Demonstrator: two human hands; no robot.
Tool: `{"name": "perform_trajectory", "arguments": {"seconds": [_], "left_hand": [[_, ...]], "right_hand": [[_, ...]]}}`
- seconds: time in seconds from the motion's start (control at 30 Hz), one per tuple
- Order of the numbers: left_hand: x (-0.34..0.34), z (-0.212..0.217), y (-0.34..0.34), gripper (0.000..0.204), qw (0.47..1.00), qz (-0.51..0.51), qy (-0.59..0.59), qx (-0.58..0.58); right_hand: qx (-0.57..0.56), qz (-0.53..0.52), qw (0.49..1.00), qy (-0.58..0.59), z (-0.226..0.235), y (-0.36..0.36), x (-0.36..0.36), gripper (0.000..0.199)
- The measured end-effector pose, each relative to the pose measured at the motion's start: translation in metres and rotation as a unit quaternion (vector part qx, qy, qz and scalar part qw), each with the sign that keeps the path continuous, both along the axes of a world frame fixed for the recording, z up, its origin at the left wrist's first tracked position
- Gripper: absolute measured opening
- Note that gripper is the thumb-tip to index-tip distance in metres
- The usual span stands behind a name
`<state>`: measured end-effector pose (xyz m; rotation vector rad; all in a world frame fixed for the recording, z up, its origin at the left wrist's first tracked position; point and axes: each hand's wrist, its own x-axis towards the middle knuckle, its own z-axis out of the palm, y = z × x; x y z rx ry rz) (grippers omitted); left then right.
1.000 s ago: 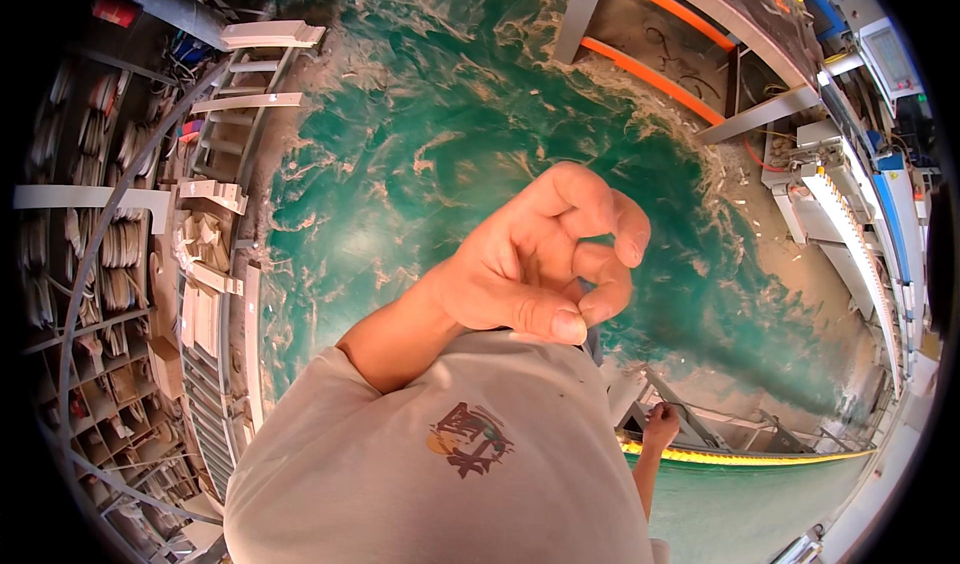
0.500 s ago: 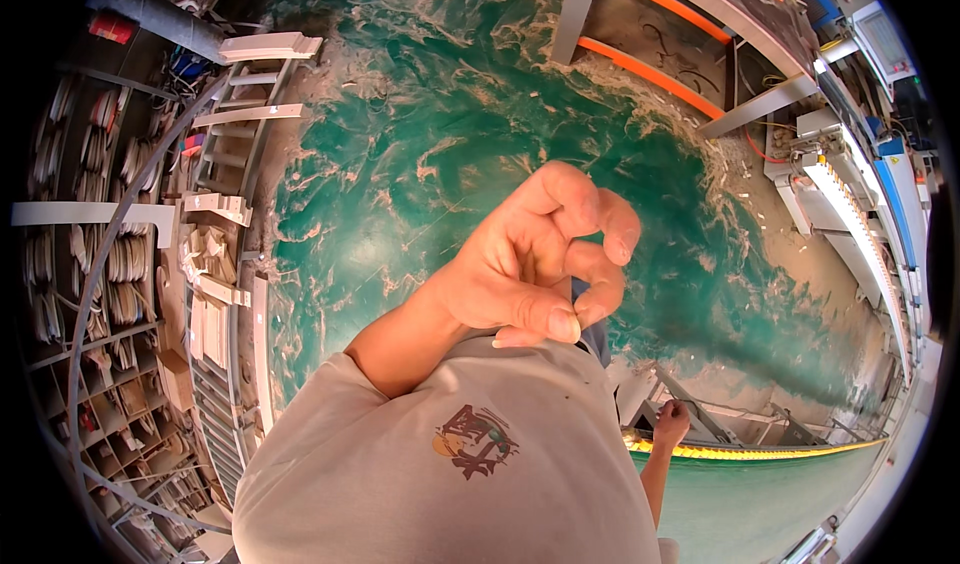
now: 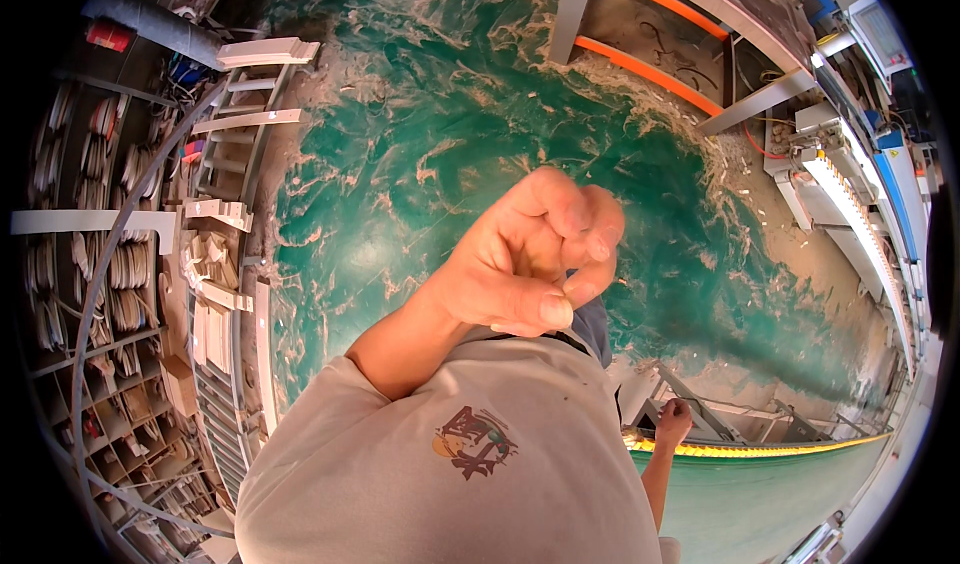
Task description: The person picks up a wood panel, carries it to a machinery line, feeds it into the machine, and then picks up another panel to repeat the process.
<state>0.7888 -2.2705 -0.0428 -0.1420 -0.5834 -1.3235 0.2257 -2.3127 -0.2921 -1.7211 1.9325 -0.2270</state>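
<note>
My left hand (image 3: 530, 259) is raised in front of my chest, palm partly turned up. Its fingers curl loosely, with a gap between the thumb and the bent forefinger, and nothing shows between them. Lower and to the right, my right hand (image 3: 674, 421) is closed beside the yellow edge strip (image 3: 760, 451) of a green-topped table (image 3: 770, 494). It is small in view, and whatever its fingers may hold is hidden. Part of the right forearm is covered by my light shirt (image 3: 400, 464).
Dusty green floor (image 3: 420, 144) spreads ahead. At the left, a roller rack (image 3: 225, 404) carries pale boards (image 3: 210, 334), beside shelves (image 3: 125, 264) packed with strips. An orange-railed metal frame (image 3: 650, 74) stands far right, near a long machine (image 3: 850, 204).
The fingers of my left hand have curled in a little and drawn closer to the thumb, shifting slightly left. My right hand has barely moved.
</note>
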Motion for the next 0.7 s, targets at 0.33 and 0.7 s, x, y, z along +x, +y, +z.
{"name": "perform_trajectory", "arguments": {"seconds": [0.33, 0.7], "left_hand": [[0.004, 0.001, -0.003, 0.056, 0.999, -0.030, 0.011, -0.009], [-0.001, 0.000, -0.014, 0.041, 0.994, -0.085, 0.062, 0.013]], "right_hand": [[-0.050, 0.086, 0.992, 0.078, 0.017, 0.017, -0.001, 0.016], [-0.121, -0.028, 0.982, 0.143, 0.022, 0.026, 0.009, 0.026]]}}
